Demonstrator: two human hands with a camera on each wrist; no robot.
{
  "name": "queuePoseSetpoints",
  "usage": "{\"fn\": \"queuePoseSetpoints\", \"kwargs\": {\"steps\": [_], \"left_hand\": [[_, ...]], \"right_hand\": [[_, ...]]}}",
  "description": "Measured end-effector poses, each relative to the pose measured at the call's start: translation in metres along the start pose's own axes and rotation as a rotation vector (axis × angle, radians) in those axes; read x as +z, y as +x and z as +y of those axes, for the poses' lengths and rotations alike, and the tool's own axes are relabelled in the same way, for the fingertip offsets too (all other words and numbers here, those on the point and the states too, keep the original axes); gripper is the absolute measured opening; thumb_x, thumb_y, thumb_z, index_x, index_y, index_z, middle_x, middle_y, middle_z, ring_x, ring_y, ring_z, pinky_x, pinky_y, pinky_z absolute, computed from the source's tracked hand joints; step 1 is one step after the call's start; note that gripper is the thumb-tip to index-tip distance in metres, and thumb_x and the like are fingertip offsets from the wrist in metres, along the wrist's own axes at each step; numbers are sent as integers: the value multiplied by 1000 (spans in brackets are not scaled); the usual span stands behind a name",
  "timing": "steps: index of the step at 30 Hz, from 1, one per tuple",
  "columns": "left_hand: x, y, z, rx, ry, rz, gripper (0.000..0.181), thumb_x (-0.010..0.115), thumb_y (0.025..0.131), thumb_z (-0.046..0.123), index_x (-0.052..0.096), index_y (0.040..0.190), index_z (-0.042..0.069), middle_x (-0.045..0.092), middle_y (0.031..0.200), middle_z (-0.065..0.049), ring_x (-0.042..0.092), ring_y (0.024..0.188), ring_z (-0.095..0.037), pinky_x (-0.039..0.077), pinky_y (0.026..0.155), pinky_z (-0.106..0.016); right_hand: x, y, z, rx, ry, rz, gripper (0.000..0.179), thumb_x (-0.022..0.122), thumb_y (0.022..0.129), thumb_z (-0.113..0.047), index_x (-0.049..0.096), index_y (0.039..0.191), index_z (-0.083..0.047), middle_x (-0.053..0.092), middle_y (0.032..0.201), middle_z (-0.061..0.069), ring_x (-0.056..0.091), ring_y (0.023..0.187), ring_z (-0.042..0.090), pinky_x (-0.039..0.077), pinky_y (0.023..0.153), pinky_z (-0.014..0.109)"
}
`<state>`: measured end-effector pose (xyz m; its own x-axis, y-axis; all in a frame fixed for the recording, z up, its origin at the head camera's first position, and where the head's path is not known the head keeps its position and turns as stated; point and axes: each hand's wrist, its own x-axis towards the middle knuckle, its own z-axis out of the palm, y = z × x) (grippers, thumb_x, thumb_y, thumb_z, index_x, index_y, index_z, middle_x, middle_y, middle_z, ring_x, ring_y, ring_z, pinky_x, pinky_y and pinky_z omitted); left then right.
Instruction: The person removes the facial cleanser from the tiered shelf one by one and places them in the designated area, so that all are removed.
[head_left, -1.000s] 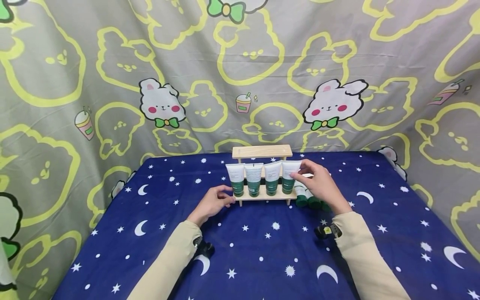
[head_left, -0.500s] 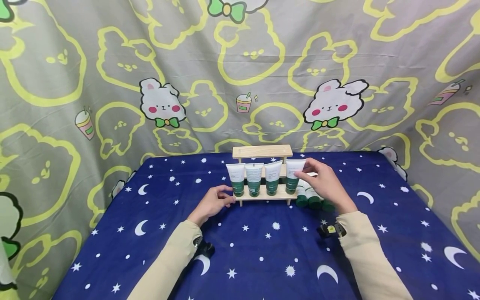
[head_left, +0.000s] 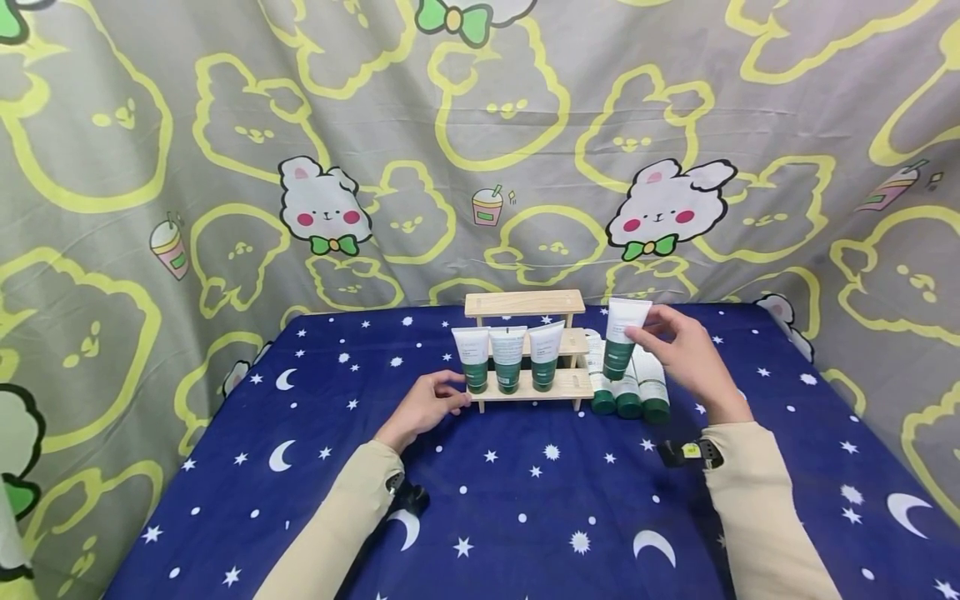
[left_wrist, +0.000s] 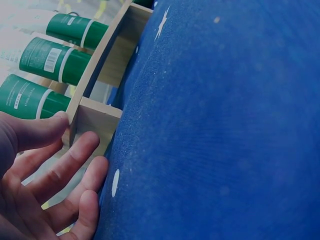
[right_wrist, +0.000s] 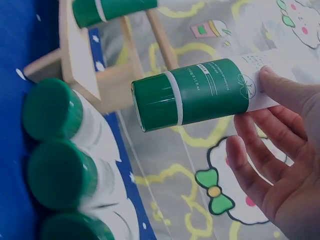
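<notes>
Head view: my left hand holds the rack while my right hand pinches a tube, cap down, which could drop onto the lying tubes below my grip if my thumb slips.

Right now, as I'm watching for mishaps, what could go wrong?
The white and green plastic squeeze tube pinched at its white end by the right hand might slip onto the three green-capped white tubes lying below.

The left hand holds the pale wooden three-step rack; a jolt could topple the three white and green tubes standing on it.
</notes>
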<state>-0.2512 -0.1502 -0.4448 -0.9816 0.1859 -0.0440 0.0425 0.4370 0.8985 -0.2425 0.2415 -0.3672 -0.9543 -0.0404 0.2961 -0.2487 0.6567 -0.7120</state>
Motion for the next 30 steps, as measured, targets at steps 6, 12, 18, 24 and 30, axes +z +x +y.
{"fn": "queuePoseSetpoints", "kwargs": {"steps": [6, 12, 18, 24, 30], "left_hand": [[-1, 0, 0, -9, 3, -11, 30, 72, 94, 8, 67, 123, 1, 78, 91, -14, 71, 76, -23, 52, 69, -31], [-1, 0, 0, -15, 1, -15, 31, 72, 95, 8, 67, 124, 1, 78, 92, -14, 71, 76, -22, 52, 70, -31], [0, 1, -1, 4, -17, -5, 30, 72, 94, 5, 66, 123, -2, 77, 89, -14, 71, 73, -21, 54, 69, -30], [1, 1, -3, 14, -31, -2, 30, 71, 93, 3, 66, 122, -3, 77, 89, -16, 71, 72, -21, 56, 69, -31], [1, 1, -2, 15, -30, -5, 30, 71, 94, 3, 66, 122, -3, 77, 89, -16, 71, 72, -21, 56, 69, -32]], "right_hand": [[-17, -3, 7, 51, 48, 40, 46, 63, 101, -42, 62, 127, -4, 66, 115, 16, 60, 95, 17, 47, 76, 26], [-33, -6, 21, 100, 66, 61, 51, 61, 102, -43, 58, 133, -2, 64, 115, 12, 62, 86, 3, 47, 75, 17], [-45, -9, 40, 167, 85, 90, 56, 61, 101, -46, 55, 136, -3, 61, 106, -5, 65, 89, 10, 49, 75, 14], [-48, -12, 63, 231, 70, 72, 58, 58, 102, -47, 53, 135, 0, 60, 106, -3, 64, 85, 4, 50, 77, 21], [-48, -14, 78, 257, 76, 29, 63, 56, 104, -46, 49, 140, 6, 62, 108, -1, 66, 83, 6, 51, 86, 41]]}}
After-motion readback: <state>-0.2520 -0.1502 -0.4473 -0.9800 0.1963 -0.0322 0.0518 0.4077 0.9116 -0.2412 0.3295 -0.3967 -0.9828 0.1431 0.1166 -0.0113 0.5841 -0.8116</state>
